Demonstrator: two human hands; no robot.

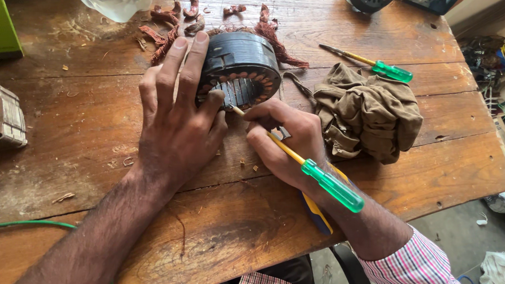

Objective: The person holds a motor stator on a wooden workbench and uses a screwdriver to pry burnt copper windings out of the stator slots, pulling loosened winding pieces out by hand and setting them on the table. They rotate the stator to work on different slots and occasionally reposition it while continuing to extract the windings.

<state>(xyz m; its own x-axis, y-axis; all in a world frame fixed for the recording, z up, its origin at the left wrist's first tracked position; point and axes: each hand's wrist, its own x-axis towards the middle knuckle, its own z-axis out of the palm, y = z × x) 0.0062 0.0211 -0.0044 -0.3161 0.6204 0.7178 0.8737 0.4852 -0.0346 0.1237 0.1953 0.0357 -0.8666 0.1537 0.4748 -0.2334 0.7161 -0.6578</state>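
Note:
A dark round motor stator lies tilted on the wooden table, its slotted inner bore facing me, with frayed copper wire sticking out behind it. My left hand rests on the stator's left side, fingers spread over its top and thumb at its front rim. My right hand grips a screwdriver with a yellow shaft and green handle, its tip against the lower edge of the stator's bore. A blue and yellow tool lies under my right wrist.
A crumpled brown cloth lies right of the stator, with a second green-handled screwdriver behind it. Copper wire scraps lie at the back. A grey metal part sits at the left edge. A green cable crosses the front left.

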